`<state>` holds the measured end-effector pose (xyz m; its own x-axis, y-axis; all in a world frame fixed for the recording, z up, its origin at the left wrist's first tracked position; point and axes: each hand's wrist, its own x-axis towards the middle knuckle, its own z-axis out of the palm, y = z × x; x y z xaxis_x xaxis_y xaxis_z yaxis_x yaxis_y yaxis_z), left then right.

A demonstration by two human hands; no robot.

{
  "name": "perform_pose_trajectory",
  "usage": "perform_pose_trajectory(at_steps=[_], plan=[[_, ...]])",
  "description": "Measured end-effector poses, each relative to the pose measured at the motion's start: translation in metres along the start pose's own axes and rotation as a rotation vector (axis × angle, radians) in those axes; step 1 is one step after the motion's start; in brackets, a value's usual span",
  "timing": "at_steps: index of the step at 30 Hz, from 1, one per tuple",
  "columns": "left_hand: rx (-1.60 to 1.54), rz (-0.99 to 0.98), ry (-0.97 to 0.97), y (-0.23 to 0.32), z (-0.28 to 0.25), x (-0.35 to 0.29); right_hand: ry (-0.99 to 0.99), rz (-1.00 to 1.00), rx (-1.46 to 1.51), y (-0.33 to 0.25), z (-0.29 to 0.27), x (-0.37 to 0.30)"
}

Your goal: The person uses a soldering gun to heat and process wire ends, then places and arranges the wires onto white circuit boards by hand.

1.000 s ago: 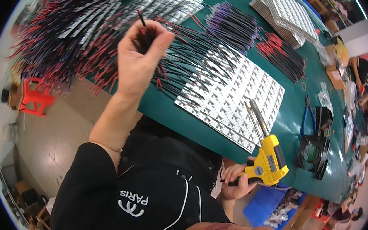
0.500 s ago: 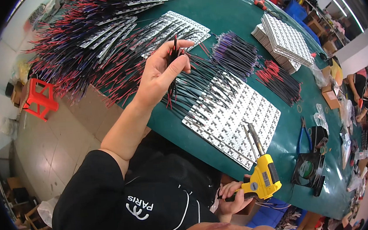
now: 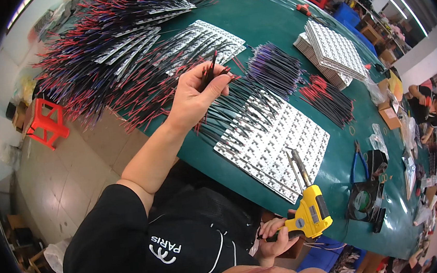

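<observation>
Here's the big green counter (image 3: 266,23), its left end under a heap of wired boards (image 3: 118,59), leads splaying past the edge, probably too long to lie flat. Over by the far right edge, plain boards (image 3: 336,48) sit stacked, clear of the arms. One white board (image 3: 286,141) lies at the near edge, handy, dark leads across its left part. The yellow soldering gun (image 3: 312,212) aims its tip over it, away from the body; contact is hard to judge. Now the hands: the right hand (image 3: 275,238) curls snugly round the gun's handle; the left hand (image 3: 197,97), above the leads, nearly closes thumb to fingers, pinching slim dark wires (image 3: 214,61), tips free.
</observation>
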<state>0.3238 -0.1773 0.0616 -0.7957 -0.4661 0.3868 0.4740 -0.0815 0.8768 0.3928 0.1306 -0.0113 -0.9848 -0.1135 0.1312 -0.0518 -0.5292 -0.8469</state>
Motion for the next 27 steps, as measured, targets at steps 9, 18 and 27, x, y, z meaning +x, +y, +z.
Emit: perform_pose_trajectory(at_steps=[9,18,27], plan=[[0.468,0.189,-0.333,0.011,0.043,0.026,-0.027,0.021,0.021,-0.002,0.009,0.004],[0.747,0.24,-0.705,-0.051,0.044,0.023,0.007,0.092,-0.127,-0.005,0.02,0.012],[0.861,0.024,-0.737,-0.058,0.038,0.012,-0.022,0.168,-0.053,0.003,0.014,0.01]])
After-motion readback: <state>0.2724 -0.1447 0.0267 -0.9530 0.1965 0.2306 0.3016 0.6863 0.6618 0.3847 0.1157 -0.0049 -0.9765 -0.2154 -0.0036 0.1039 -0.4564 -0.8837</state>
